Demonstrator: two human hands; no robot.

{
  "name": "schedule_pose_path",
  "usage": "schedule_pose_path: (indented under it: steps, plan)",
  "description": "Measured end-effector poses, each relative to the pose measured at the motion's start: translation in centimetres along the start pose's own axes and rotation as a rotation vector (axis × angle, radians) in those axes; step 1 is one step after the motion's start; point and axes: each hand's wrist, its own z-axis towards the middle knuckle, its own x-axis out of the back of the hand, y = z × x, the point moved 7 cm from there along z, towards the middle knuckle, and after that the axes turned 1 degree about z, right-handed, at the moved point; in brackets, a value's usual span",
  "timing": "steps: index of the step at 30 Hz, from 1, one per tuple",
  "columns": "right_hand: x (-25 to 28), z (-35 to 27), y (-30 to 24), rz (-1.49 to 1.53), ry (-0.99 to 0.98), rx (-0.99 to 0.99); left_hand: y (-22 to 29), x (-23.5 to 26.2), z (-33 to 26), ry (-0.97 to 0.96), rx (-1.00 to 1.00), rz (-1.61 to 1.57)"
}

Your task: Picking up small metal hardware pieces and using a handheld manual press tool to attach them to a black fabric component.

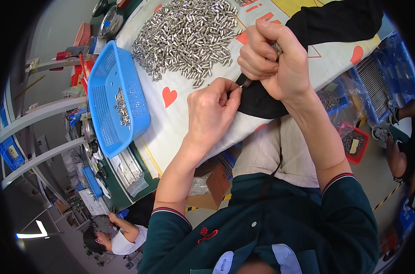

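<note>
L hand (211,108) fingers pinching sm. metal pc (241,86), by blk cloth (261,103), R hand (280,61) fingers curled, can't tell if gripping

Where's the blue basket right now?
In the head view, the blue basket sits on the person's left, at the left edge of the white cloth, beside the heap of metal pieces.

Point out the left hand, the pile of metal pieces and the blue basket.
Left hand (210,106): head view, back of the hand.
Pile of metal pieces (184,40): head view, middle of the pile.
Blue basket (134,93): head view, perforated side wall.
</note>
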Motion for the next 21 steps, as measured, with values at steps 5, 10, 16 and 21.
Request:
schedule_pose_path:
  steps: [5,10,16,21]
  plan:
    - [-0.1,0.0,0.1,-0.01,0.002,-0.014,0.1,0.0,0.0,-0.001,-0.002,0.0]
    - [-0.2,0.1,0.2,-0.048,0.012,-0.017,0.1,-0.1,0.1,-0.022,0.021,0.0]
    - [-1.3,0.3,0.4,-0.187,0.038,-0.033,-0.2,-0.4,0.3,-0.058,0.043,-0.038]
    - [-2.9,0.4,0.4,-0.388,-0.029,0.064,0.1,-0.2,0.4,-0.074,0.036,-0.091]
